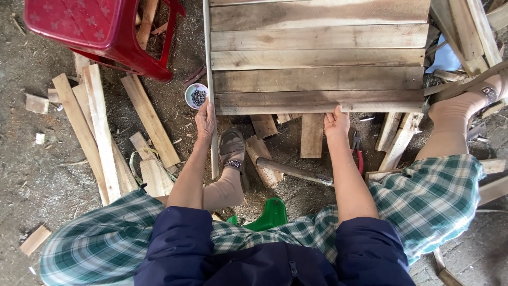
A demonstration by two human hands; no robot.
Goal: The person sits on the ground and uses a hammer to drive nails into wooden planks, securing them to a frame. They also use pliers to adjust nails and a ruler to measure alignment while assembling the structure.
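A panel of several rough wooden planks [317, 53] lies flat ahead of me. My left hand [205, 121] grips the thin side strip at its near left corner. The fingers of my right hand [336, 123] curl over the panel's near edge, right of the middle. A hammer with a wooden handle [293, 171] lies on the ground between my arms. Red-handled pliers [358, 151] lie just right of my right wrist. A small white bowl of dark nails [197, 96] sits just above my left hand.
A red plastic stool [90, 29] stands at the upper left. Loose planks and offcuts [100, 127] are scattered on the dirt floor at left and under the panel. More timber is stacked at the right [471, 32]. A green plastic seat [270, 214] shows beneath me.
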